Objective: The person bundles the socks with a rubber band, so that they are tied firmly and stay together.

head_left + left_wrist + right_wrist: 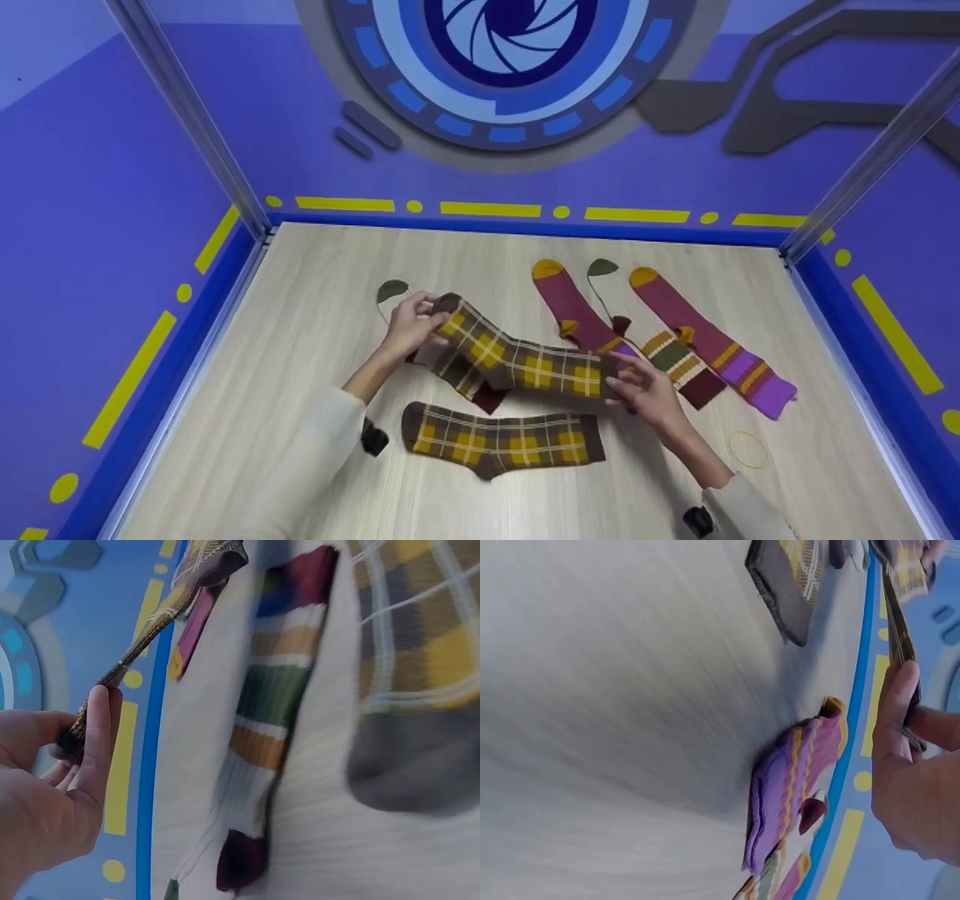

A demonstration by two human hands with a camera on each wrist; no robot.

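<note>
Currently | raised sock (512,360): brown-yellow plaid, pale lines | left fingers (97,736) pinch toe (448,301), right fingers (894,706) pinch cuff (610,366)

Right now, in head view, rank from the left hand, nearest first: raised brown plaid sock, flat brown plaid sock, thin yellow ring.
1. Raised plaid sock: in the left hand.
2. Flat plaid sock: lower in view.
3. Thin yellow ring: right side.

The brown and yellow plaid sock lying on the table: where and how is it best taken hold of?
This brown and yellow plaid sock is probably best pinched at both ends: the dark brown cuff from the right, the dark rounded toe from the left. It lies flat crosswise, heel toward the person, and nothing covers either end.
</note>
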